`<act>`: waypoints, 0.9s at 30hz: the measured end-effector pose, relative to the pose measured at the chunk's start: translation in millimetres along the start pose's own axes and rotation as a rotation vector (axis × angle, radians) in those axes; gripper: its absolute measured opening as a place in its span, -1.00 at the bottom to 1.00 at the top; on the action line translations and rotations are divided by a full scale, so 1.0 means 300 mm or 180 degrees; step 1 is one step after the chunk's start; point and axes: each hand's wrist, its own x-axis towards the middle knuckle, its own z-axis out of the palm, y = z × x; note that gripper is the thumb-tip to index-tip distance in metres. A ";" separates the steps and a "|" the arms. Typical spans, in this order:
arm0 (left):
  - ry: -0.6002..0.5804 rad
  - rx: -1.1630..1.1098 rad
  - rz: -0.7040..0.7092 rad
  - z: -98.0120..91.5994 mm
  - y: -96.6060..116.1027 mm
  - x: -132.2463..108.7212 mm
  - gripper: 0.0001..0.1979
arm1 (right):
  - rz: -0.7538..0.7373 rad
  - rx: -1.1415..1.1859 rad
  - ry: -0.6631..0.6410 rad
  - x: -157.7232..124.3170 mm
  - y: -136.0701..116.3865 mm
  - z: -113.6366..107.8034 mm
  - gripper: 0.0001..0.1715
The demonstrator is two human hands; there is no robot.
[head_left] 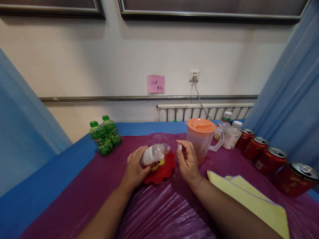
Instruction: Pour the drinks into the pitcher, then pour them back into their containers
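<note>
My left hand is wrapped round a clear plastic bottle with a pale label. The bottle is tilted, its uncapped mouth pointing right and slightly up. Between the thumb and fingers of my right hand is a white bottle cap, held a short way from the bottle's mouth. Below the bottle lies a red scalloped plate with a yellow design, partly hidden by the bottle and my left hand. A clear pitcher with an orange lid stands just behind my right hand, with some liquid inside.
Two green bottles stand at the back left. At the right are two clear bottles with white caps and a row of several red cans. A folded yellow cloth lies near my right forearm. Purple plastic sheeting covers the blue table.
</note>
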 end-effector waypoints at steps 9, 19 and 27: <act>0.0112 -0.0602 -0.0830 -0.021 0.044 0.006 -0.34 | 0.1214 -0.0160 -0.0584 0.078 -0.031 -0.038 -0.65; -0.0134 -0.1193 -0.1028 -0.014 0.094 -0.007 -0.37 | 0.0654 -0.1328 -0.2293 -0.158 -0.029 -0.219 -0.79; -0.0077 -0.1043 -0.0868 -0.012 0.077 -0.006 -0.40 | 0.0271 -0.0961 -0.1920 -0.184 0.020 -0.315 -0.88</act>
